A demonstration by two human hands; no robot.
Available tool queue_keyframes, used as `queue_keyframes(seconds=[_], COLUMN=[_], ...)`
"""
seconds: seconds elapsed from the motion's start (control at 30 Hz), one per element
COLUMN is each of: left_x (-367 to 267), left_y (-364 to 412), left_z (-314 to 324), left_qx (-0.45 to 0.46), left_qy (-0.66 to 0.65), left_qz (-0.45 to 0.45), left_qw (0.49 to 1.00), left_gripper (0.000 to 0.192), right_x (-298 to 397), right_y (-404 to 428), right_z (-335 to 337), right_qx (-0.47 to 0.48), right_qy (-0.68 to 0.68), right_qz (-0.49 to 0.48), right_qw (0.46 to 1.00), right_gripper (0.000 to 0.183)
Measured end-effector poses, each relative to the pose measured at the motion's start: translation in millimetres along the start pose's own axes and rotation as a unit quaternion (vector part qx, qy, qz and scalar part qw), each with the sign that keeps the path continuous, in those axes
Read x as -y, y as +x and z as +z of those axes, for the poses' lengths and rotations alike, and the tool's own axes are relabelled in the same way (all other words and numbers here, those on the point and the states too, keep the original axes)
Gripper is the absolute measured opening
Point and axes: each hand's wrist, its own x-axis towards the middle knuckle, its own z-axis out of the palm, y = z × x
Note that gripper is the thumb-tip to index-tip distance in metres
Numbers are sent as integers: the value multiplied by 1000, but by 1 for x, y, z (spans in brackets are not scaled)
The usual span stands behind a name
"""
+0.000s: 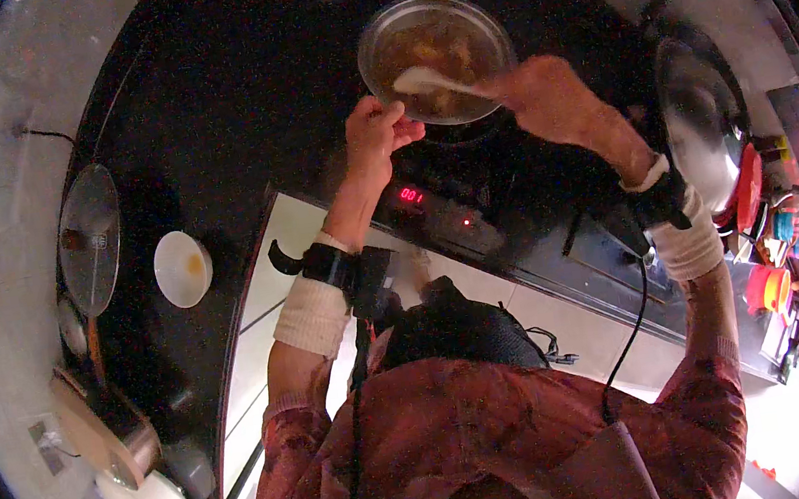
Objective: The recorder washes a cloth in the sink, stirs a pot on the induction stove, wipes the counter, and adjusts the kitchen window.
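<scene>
A round metal pot (366, 42) stands on the dark cooker before me, with brownish food in liquid (437, 44) inside. My left hand (378, 133) is at the pot's near-left rim, thumb and fingers pinched there. In my right hand (553, 104) is the handle of a pale spoon or spatula (423, 81), its head dipped in the food. The right hand is slightly blurred. Red digits glow on the cooker's control panel (441, 221), just below the pot.
On the dark counter at left sits a white bowl (176, 275) with a yellow-orange patch inside. A round see-through lid or strainer (91, 237) leans by the wall. To the right stands a large shiny metal pan (705, 126). A cable (631, 340) hangs by my right arm.
</scene>
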Motion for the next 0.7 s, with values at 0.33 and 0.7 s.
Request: queue_keyframes(seconds=[0.33, 0.7], left_x=[-2, 1], left_y=[-1, -6], left_z=[4, 6], left_qx=[-12, -4], left_qy=[-24, -16], left_qz=[-11, -13], left_qw=[1000, 1000], left_gripper=[11, 13], right_x=[4, 12], right_y=[-5, -10], right_z=[7, 30], right_qx=[3, -25], right_qy=[-18, -29], right_qz=[41, 57], right_qw=[999, 998], right_gripper=[47, 41])
